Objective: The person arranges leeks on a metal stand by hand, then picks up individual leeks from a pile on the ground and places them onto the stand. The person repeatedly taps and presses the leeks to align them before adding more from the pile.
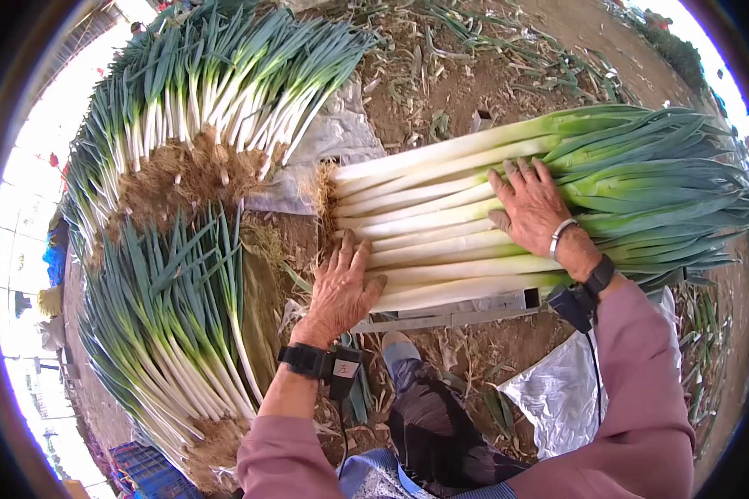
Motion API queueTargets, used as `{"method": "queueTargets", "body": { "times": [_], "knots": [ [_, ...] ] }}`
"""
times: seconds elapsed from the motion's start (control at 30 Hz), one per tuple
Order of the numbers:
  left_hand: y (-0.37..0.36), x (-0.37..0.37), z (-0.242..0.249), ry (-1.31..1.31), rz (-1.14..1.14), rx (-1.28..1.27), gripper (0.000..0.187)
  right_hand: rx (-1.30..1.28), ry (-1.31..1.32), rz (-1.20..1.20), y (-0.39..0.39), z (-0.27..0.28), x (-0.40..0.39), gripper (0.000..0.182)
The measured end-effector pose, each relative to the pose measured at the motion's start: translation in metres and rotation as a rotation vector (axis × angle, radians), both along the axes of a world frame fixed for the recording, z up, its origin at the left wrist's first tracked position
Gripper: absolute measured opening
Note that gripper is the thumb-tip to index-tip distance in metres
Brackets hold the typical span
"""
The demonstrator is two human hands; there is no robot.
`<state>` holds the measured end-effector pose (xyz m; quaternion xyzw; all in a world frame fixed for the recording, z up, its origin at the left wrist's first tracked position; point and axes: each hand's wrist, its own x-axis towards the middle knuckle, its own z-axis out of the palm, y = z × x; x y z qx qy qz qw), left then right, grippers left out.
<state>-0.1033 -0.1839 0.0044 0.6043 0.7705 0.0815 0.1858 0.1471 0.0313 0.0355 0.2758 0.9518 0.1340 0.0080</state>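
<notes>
A row of long, thick green onions (441,208) lies sideways in front of me, white stalks clean, trimmed root ends to the left, dark green leaves to the right. My left hand (341,287) rests flat at the root ends on the near side, its fingers stretched and thumb apart, touching the lowest stalks. Spread across the upper stalks, near where white turns green, is my right hand (528,208). It is open and lies on top without grasping. A metal frame (449,316) shows beneath the stalks.
Uncleaned green onions with soil-covered roots stand in an upper-left pile (216,91) and a lower-left pile (166,324). Leaf scraps (441,62) litter the soil. A silvery sheet (549,395) lies by my leg; a blue crate (146,470) sits lower left.
</notes>
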Motion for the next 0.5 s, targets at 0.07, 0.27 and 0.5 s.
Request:
{"method": "queueTargets", "body": {
  "times": [0.07, 0.27, 0.5],
  "knots": [
    [-0.001, 0.001, -0.001, 0.003, 0.023, -0.034, 0.07, -0.009, 0.005, 0.009, 0.003, -0.004, -0.002, 0.062],
    [-0.014, 0.007, -0.002, 0.047, 0.016, 0.034, 0.066, 0.017, 0.01, -0.004, 0.003, -0.009, -0.001, 0.063],
    [-0.045, 0.016, -0.01, 0.045, 0.044, 0.315, 0.037, 0.031, -0.024, -0.004, 0.003, -0.008, -0.003, 0.064]
  ]
}}
